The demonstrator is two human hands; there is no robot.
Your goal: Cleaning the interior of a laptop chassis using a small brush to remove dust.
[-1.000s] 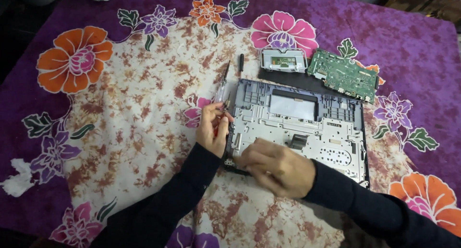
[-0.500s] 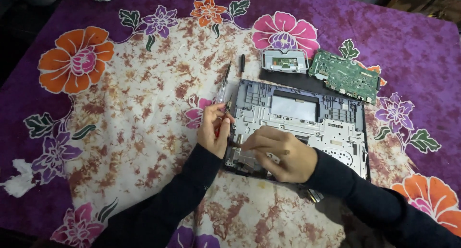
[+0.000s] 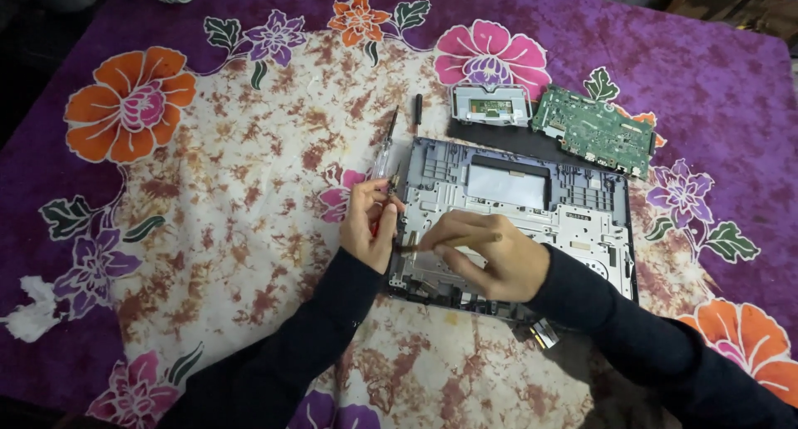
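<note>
An opened grey laptop base lies on a flowered cloth, its inner frame facing up. My left hand rests at the base's left edge, fingers pinched on a small part I cannot make out. My right hand lies over the base's near left part and grips a thin dark tool, its tip pointing left toward my left hand. Both arms are in dark sleeves.
A green circuit board and a grey touchpad module lie beyond the base. A clear-handled screwdriver and a short black bit lie at its upper left. White crumpled paper sits far left.
My right hand has slid left and up across the base, bringing the thin tool toward my left hand. My left hand has stayed at the base's left edge.
</note>
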